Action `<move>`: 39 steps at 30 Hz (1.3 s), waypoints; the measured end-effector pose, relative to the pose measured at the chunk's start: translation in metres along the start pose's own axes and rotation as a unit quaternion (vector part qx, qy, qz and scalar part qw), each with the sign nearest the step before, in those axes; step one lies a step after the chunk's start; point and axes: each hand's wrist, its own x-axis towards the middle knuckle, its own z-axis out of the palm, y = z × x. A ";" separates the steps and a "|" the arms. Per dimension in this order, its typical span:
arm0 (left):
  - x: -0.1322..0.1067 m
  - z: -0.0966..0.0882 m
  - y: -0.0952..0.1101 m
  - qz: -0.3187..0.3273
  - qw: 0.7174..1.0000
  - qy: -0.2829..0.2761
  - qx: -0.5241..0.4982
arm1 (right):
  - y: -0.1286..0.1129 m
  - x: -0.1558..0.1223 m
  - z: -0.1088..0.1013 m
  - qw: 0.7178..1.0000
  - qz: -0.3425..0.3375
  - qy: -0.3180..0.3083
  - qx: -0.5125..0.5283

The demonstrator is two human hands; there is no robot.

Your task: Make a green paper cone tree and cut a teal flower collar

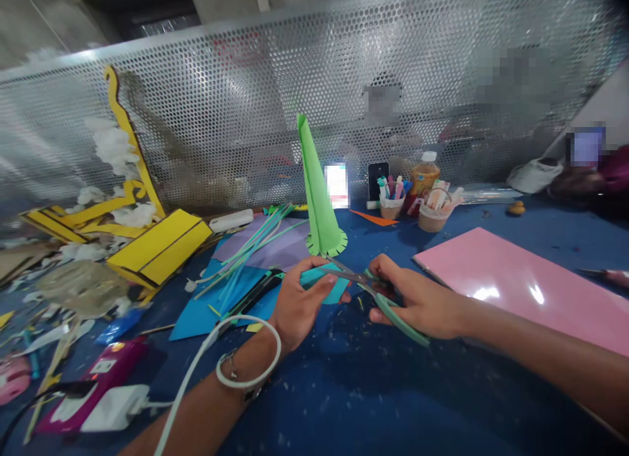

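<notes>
While your left hand (299,305) pinches a small piece of teal paper (324,282) between thumb and fingers, your right hand (413,299) is closed firmly around the pale green handles of a pair of steel-bladed scissors (378,295). You hold the paper just above the dark blue tabletop (457,403), and the blades lie across its upper edge, though you cannot tell from this view whether they are cutting it. Their tips sit close to the fringed base of a tall, upright green paper cone (317,194). Beside your left hand lie a bright blue paper sheet (211,312), a bundle of long, thin teal paper strips (248,259) and a lilac paper sheet (265,243). A large pink board (511,279) lies to the right of your right hand. Beyond the cone stand two small cups of markers (390,206) and a plastic bottle of orange liquid (425,181). A white cable (216,358) loops around your left wrist, and a perforated metal screen (246,82) rises behind the table.
</notes>
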 end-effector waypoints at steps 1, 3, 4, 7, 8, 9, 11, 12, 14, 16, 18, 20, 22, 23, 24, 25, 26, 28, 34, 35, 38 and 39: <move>0.000 -0.002 -0.002 0.004 1.000 -0.006 0.006 | -0.001 0.000 0.000 1.000 0.006 0.002 -0.009; 0.001 -0.005 -0.005 0.013 1.000 -0.014 0.017 | -0.004 0.000 -0.001 1.000 0.017 0.005 -0.025; 0.001 -0.006 -0.006 0.018 0.999 -0.018 0.023 | -0.005 0.000 -0.001 0.999 0.020 0.006 -0.032; 0.001 -0.008 -0.007 0.034 0.999 -0.023 0.034 | -0.008 -0.001 -0.002 0.999 0.023 0.005 -0.044; 0.001 -0.008 -0.007 0.036 0.998 -0.024 0.034 | -0.009 -0.002 -0.002 0.998 0.023 0.007 -0.050; 0.001 -0.008 -0.006 0.036 0.998 -0.026 0.035 | -0.010 -0.002 -0.002 0.998 0.022 0.009 -0.058; 0.002 -0.007 -0.006 0.034 0.998 -0.030 0.035 | -0.010 -0.002 -0.002 0.997 0.021 0.020 -0.077; 0.002 -0.007 -0.006 0.033 0.998 -0.029 0.036 | -0.010 -0.002 -0.002 0.996 0.022 0.028 -0.087; 0.001 -0.007 -0.005 0.029 0.999 -0.023 0.036 | -0.009 -0.001 -0.001 0.993 0.027 0.045 -0.103; 0.000 -0.005 -0.005 0.015 0.999 -0.012 0.032 | -0.008 0.000 0.001 0.992 0.032 0.056 -0.104; -0.001 -0.003 -0.003 -0.005 1.000 -0.002 0.026 | -0.005 0.002 0.003 0.994 0.030 0.062 -0.084; -0.001 -0.001 -0.001 -0.017 1.000 0.007 0.016 | -0.002 0.003 0.003 0.995 0.027 0.077 -0.058; -0.001 0.001 0.001 -0.023 1.000 0.017 0.002 | 0.002 0.005 -0.001 0.991 0.030 0.112 -0.062; 0.000 0.002 0.002 -0.026 0.999 0.024 -0.008 | 0.005 0.006 -0.004 0.987 0.038 0.133 -0.082; 0.001 0.002 0.003 -0.030 0.999 0.032 -0.018 | 0.009 0.006 -0.008 0.980 0.049 0.153 -0.115; 0.002 0.002 0.004 -0.034 0.998 0.039 -0.029 | 0.012 0.007 -0.012 0.972 0.062 0.168 -0.155; 0.003 0.001 0.004 -0.037 0.998 0.044 -0.039 | 0.017 0.008 -0.017 0.962 0.074 0.175 -0.196; 0.005 0.000 0.005 -0.036 0.996 0.045 -0.062 | 0.026 0.008 -0.024 0.946 0.091 0.163 -0.263; 0.006 -0.002 0.006 -0.086 0.987 0.022 -0.134 | 0.039 0.008 -0.025 0.930 0.011 0.142 -0.338; 0.005 -0.002 0.006 -0.101 0.985 0.016 -0.142 | 0.037 0.009 -0.023 0.925 -0.020 0.153 -0.348; 0.004 -0.001 0.002 -0.130 0.982 -0.006 -0.138 | 0.027 0.009 -0.016 0.908 -0.098 0.172 -0.370; 0.004 0.000 0.000 -0.136 0.983 -0.012 -0.123 | 0.023 0.009 -0.014 0.906 -0.111 0.164 -0.375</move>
